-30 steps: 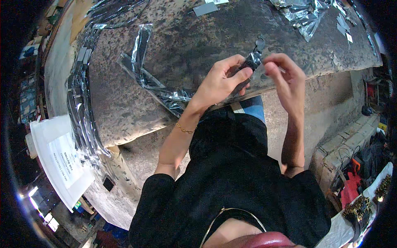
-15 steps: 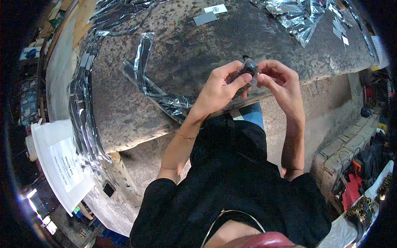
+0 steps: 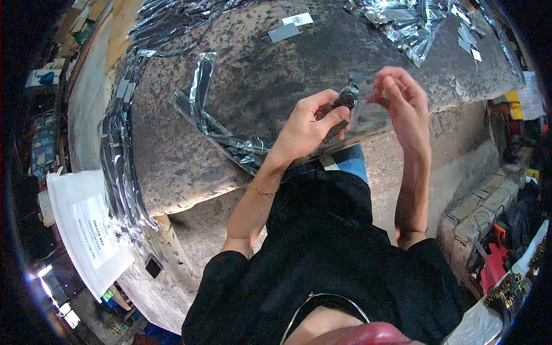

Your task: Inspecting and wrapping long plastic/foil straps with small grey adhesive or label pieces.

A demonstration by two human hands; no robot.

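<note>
In front of my body, above the table's near edge, my left hand (image 3: 313, 123) is closed around a plastic-wrapped black strap (image 3: 347, 96). Its shiny dark end sticks up past my thumb and fingers, and the rest of it is hidden in the hand. My right hand (image 3: 405, 95) is raised to the right of that end, apart from it, with bent fingers. Its fingertips are smeared by motion, so whether anything thin is between them cannot be told. Another black strap in a clear sleeve (image 3: 201, 109) lies bent on the table, running under my left forearm.
The dark, worn table (image 3: 276, 75) curves across in front of me. Sleeved straps (image 3: 118, 144) hang over its left side; more plastic packets (image 3: 397, 23) lie at the far right. Grey and white cards (image 3: 283, 33) lie at the back. A white bin (image 3: 86, 230) stands left, gold-coloured buckles (image 3: 506, 290) lower right.
My right hand has moved away from the strap, to the right and slightly up. My left hand still grips the strap in about the same place, its end now more exposed.
</note>
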